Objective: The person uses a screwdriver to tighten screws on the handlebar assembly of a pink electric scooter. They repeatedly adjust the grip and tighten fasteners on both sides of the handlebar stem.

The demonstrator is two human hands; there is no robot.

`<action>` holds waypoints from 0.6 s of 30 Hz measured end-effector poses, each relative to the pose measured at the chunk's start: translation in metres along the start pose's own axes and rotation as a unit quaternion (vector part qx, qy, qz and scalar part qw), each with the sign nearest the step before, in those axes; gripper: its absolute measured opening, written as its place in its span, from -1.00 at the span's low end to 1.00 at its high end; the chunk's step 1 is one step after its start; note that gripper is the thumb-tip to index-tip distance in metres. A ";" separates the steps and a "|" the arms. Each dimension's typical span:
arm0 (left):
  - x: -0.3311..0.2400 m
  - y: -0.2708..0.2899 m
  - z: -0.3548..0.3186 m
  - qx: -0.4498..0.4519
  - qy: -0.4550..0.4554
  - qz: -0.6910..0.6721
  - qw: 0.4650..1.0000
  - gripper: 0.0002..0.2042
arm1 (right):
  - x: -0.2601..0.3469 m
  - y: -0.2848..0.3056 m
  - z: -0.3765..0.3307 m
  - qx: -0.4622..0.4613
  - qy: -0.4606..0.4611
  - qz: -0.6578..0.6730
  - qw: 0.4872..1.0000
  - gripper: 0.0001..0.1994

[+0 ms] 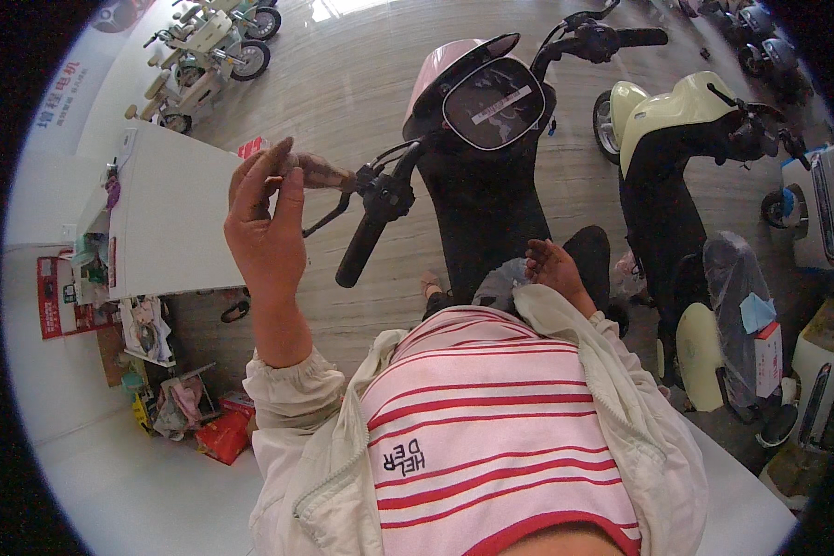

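Head view shows the left hand (pixel 267 222) raised in front of the chest, its grip narrow: thumb and fingertips pinch a small brownish object (pixel 317 170) whose kind I cannot make out, held just beside the end of the scooter's left brake lever (pixel 329 214). That object looks small, light and fairly stiff, so a fingertip pinch seems enough, though it could slip easily if the fingers relax. Just right of it is the black handlebar grip (pixel 361 246), rubbery and likely firm to take hold of around its middle. The right hand (pixel 554 269) rests low near the lap with fingers loosely curled, holding nothing I can see. Further out stands the pink and black scooter (pixel 477 139) with its dark oval dashboard (pixel 493 104), close in front of the person's knees. To the right stands a cream and black scooter (pixel 676 167), near enough to crowd that side. A white cabinet (pixel 171 213) stands to the left, with clutter on the floor beneath it.
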State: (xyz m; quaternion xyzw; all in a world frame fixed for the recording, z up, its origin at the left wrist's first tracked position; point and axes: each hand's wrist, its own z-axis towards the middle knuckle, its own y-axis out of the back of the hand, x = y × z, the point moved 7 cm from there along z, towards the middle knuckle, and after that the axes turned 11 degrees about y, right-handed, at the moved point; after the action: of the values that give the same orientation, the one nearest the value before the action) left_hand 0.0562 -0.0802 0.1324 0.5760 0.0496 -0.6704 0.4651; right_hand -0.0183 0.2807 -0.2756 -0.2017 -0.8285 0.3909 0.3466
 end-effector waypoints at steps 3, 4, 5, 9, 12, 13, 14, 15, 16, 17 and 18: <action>0.004 -0.001 0.002 0.005 0.006 -0.022 1.000 -0.74 | 0.000 0.000 -0.001 -0.031 0.003 -0.010 0.999 -0.68; 0.002 -0.001 0.002 0.005 -0.007 -0.020 1.000 -0.74 | -0.001 -0.001 -0.001 -0.031 0.005 -0.008 0.999 -0.68; 0.001 -0.001 0.002 0.005 -0.020 -0.018 1.000 -0.74 | -0.001 -0.001 -0.001 -0.031 0.006 -0.005 1.000 -0.68; -0.009 -0.002 0.002 0.002 -0.019 0.010 1.000 -0.72 | -0.001 -0.003 -0.002 -0.026 -0.015 0.013 0.999 -0.69; -0.003 -0.001 0.003 -0.004 0.024 0.025 0.999 -0.72 | 0.001 -0.003 -0.001 -0.007 -0.003 0.001 1.000 -0.69; -0.004 -0.001 0.003 -0.001 0.019 0.022 1.000 -0.72 | 0.001 -0.001 0.000 -0.006 0.003 -0.012 1.000 -0.69; -0.004 -0.001 0.003 0.001 0.013 0.018 1.000 -0.72 | 0.001 0.000 0.000 -0.004 0.010 -0.025 1.000 -0.69; -0.004 -0.001 0.004 0.004 0.008 0.015 1.000 -0.72 | 0.001 -0.001 0.000 -0.004 0.013 -0.031 0.999 -0.69; -0.004 -0.001 0.004 0.005 0.003 0.003 1.000 -0.72 | 0.001 -0.001 0.000 -0.004 0.017 -0.036 0.999 -0.68; -0.003 -0.002 0.004 0.007 -0.003 -0.009 1.000 -0.72 | 0.001 -0.002 0.000 -0.004 0.021 -0.042 0.999 -0.68; -0.003 -0.002 0.004 0.009 -0.008 -0.021 1.000 -0.71 | 0.001 -0.002 -0.001 -0.010 0.014 -0.034 0.999 -0.68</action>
State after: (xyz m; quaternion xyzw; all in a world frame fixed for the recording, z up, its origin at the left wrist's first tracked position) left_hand 0.0514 -0.0800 0.1350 0.5735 0.0517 -0.6854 0.4457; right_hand -0.0186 0.2802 -0.2731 -0.1820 -0.8341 0.3676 0.3689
